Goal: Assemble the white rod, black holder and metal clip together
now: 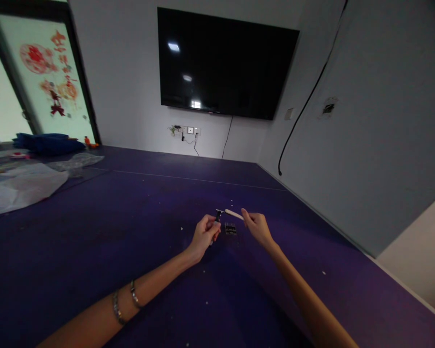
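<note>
Left hand: left hand [204, 233] closed round the handle of a dark tool [218, 215], head end poking out past the fingers.
Right hand: right hand [258, 227] pinching a pale stick [234, 214] by its near end.
Relation: dark tool's long axis runs away from wearer, leaning right; pale stick points left from right hand, tip at the tool's head, contact too small to tell.
Small case [230, 228]: on the purple floor [137, 241], between hands, left fingers nearer; contents unclear.
Counts: hands 2, dark tool 1, pale stick 1, small case 1, bracelets [134, 294] 2, left forearm.
Farther out: white plastic sheet [21, 191] left, wall TV [228, 63] ahead, black cable [313, 92] right.
</note>
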Tool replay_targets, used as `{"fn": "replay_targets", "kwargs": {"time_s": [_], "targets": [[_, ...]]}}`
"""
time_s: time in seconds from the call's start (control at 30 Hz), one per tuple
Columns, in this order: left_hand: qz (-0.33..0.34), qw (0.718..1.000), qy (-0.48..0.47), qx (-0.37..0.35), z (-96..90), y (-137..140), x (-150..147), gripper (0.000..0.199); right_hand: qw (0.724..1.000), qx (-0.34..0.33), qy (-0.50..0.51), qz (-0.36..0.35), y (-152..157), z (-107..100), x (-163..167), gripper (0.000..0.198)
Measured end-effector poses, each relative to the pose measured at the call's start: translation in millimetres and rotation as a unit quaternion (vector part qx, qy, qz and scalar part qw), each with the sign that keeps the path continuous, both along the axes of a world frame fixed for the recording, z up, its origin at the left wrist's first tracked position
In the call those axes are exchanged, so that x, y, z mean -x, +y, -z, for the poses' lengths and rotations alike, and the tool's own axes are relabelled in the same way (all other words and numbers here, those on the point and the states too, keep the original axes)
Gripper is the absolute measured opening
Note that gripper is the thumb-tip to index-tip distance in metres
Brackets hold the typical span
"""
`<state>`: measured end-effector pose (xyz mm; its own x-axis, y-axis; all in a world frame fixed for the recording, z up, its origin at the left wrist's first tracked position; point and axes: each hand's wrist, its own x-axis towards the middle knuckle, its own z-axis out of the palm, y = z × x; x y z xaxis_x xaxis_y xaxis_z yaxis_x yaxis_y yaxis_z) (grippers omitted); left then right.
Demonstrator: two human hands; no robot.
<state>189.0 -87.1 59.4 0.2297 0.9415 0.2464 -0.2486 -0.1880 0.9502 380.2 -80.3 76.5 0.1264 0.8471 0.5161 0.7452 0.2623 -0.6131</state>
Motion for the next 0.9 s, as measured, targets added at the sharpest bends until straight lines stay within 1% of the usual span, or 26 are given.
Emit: {"fn": "replay_targets", "kwargs": {"time_s": [0.2,0.4,0.5,0.6,0.73,0.9], "targets": [[-0.002,1.0,0.007,-0.01,-0.1,-2.7,-1.2,0.021,1.0,-0.016,0.016,-0.014,-1.7,-3.2,4.8,0.057],[-0.019,1.0,0.017,-0.017,0.8,-2.6,-0.2,0.02,0.999,-0.006,0.029,-0.028,-0.5,0.5,2.8,0.058],[-0.016,0.999,0.02,-0.02,0.9,-3.1,-0.9,0.02,0.999,-0.013,0.043,-0.026,-1.7,-1.9,4.2,0.057],[0.001,1.0,0.016,-0.02,-2.2,-5.8,-1.6,0.019,0.998,-0.02,0.051,-0.034,-2.7,-3.7,7.7,0.056],[0.034,0.999,0.008,-0.012,-6.7,-8.4,-0.4,0.02,0.997,-0.013,0.063,-0.044,-1.5,0.7,4.8,0.056],[0.071,0.997,-0.004,0.01,-3.6,-7.9,-1.2,0.022,0.996,-0.032,0.078,-0.037,-2.7,-1.2,5.5,0.054]]}}
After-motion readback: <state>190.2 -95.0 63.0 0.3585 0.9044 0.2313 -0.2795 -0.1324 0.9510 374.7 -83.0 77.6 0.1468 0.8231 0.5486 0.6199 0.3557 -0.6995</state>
